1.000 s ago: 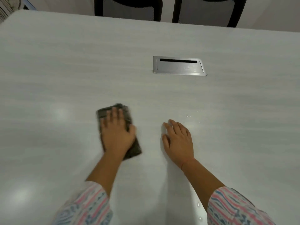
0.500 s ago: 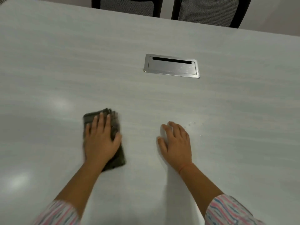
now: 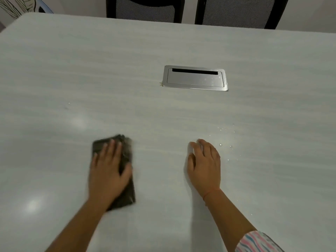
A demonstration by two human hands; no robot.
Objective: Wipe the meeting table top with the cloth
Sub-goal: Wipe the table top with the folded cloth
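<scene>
On the near-left part of the pale counter [image 3: 72,70], a dark folded cloth [image 3: 129,194] lies flat under your left grip [image 3: 107,170]. The fingers are straight and lie side by side on top, and the thumb reaches toward the cloth's right edge, pressing down rather than pinching. That hand and the cloth are blurred, which suggests a stroke in progress, though its direction cannot be read. Your right grip [image 3: 205,164] rests palm down on bare counter, well apart from the cloth, with fingers loosely together, slightly bent and holding nothing; it looks like a brace. Just beyond and to the right of its fingertips is a scatter of small water droplets [image 3: 221,144]. Farther across, a brushed metal cable hatch [image 3: 194,78] is set flush into the top, closed, with a dark slot along its far side. Two dark mesh chairs [image 3: 145,10] stand at the far edge. The step in hand appears to be wiping the near-left area, and most of the top looks yet to be covered. The next move likely calls for carrying the cloth right toward the droplets with even pressure so the fold does not bunch. It also means lifting the right grip out of the path and keeping moisture out of the hatch slot.
</scene>
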